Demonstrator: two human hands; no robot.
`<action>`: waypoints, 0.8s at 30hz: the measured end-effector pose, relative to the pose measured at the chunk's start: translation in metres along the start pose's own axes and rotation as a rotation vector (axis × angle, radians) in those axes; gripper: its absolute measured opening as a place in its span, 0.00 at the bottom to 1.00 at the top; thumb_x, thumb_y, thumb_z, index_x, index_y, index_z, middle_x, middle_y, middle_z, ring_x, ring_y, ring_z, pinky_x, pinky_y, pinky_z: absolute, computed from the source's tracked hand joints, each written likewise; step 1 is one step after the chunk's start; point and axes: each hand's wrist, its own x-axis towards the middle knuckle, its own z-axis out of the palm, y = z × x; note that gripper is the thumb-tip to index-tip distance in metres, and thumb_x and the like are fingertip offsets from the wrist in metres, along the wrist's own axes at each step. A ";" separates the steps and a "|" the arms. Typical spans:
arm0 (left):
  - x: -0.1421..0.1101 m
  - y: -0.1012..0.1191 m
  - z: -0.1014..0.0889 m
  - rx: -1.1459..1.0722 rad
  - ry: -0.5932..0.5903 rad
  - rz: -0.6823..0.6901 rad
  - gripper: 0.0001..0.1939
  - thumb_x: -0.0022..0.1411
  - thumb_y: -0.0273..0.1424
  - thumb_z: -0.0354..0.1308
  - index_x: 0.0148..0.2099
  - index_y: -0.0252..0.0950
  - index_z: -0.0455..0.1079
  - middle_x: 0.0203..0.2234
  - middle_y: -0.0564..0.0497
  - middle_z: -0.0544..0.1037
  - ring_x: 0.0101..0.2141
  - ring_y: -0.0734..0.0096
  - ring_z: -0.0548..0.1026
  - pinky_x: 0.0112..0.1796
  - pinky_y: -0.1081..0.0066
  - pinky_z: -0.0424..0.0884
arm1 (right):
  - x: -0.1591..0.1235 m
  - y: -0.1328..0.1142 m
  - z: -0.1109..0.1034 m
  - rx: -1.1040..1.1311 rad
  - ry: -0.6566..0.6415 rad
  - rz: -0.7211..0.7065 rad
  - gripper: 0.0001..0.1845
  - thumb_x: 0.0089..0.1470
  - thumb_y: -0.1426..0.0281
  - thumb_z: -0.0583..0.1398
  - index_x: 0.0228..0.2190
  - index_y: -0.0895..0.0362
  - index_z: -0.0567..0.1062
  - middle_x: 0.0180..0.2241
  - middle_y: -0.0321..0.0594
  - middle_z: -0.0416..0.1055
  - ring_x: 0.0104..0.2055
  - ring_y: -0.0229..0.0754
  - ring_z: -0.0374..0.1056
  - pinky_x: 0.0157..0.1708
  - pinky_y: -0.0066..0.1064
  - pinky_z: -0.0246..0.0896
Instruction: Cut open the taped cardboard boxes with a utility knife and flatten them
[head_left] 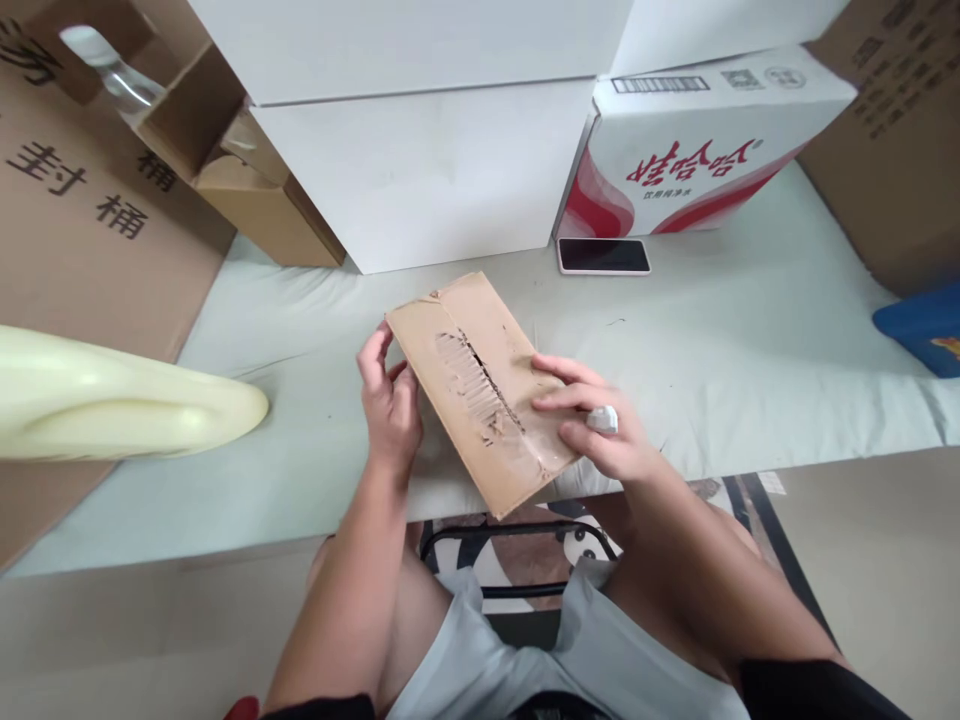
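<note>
in the centre of the frame a flat cardboard box (pixel 487 390), its top face torn along a dark slit (ragged, with ribbed inner layers showing), sits between the two hands, the left hand (pixel 394 400) curled in a grip on its left edge. the right hand (pixel 600 425) lays slightly parted fingers on the box's right side while holding a small white object (pixel 602 420) between thumb and fingers. a phone (pixel 604 256) lies right of centre in the upper half, before a red-and-white carton (pixel 690 165) at upper right.

Head-worn view, forward and downward.
</note>
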 end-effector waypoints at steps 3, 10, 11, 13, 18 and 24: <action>0.003 -0.003 0.003 -0.138 -0.047 0.088 0.33 0.69 0.57 0.56 0.70 0.50 0.61 0.70 0.43 0.66 0.67 0.47 0.69 0.64 0.48 0.68 | 0.001 -0.002 0.002 0.023 -0.044 -0.033 0.13 0.64 0.66 0.64 0.49 0.45 0.84 0.65 0.44 0.75 0.64 0.52 0.76 0.63 0.52 0.74; 0.009 0.001 0.011 -0.254 -0.111 0.010 0.27 0.65 0.55 0.61 0.59 0.46 0.70 0.56 0.44 0.74 0.55 0.51 0.74 0.57 0.50 0.73 | 0.012 -0.022 -0.006 -0.213 0.131 -0.003 0.09 0.65 0.67 0.62 0.39 0.49 0.85 0.49 0.44 0.84 0.47 0.47 0.82 0.45 0.42 0.80; 0.008 0.001 0.013 -0.271 -0.099 0.002 0.27 0.65 0.55 0.61 0.58 0.46 0.70 0.55 0.44 0.74 0.54 0.52 0.74 0.55 0.51 0.74 | 0.014 -0.026 -0.010 -0.230 0.264 0.025 0.11 0.67 0.67 0.61 0.36 0.50 0.84 0.43 0.43 0.84 0.41 0.44 0.82 0.40 0.39 0.79; 0.004 0.002 0.016 -0.295 -0.081 0.009 0.26 0.65 0.54 0.61 0.58 0.46 0.69 0.55 0.45 0.74 0.53 0.53 0.74 0.54 0.52 0.73 | 0.019 -0.035 -0.018 -0.208 0.596 0.020 0.19 0.68 0.63 0.57 0.28 0.52 0.81 0.33 0.41 0.80 0.30 0.41 0.76 0.29 0.35 0.71; -0.007 0.003 0.028 -0.299 -0.097 0.060 0.26 0.67 0.54 0.59 0.59 0.46 0.68 0.56 0.45 0.72 0.57 0.50 0.72 0.59 0.49 0.69 | 0.026 -0.069 -0.021 -0.177 0.895 0.042 0.34 0.70 0.47 0.50 0.20 0.52 0.76 0.16 0.37 0.62 0.18 0.38 0.61 0.17 0.32 0.51; -0.014 0.003 0.043 -0.252 -0.109 0.100 0.26 0.67 0.57 0.56 0.58 0.47 0.67 0.54 0.45 0.72 0.58 0.48 0.71 0.62 0.47 0.67 | 0.019 -0.099 0.002 0.026 0.431 0.223 0.19 0.65 0.49 0.63 0.36 0.52 0.80 0.26 0.36 0.77 0.22 0.38 0.71 0.21 0.31 0.66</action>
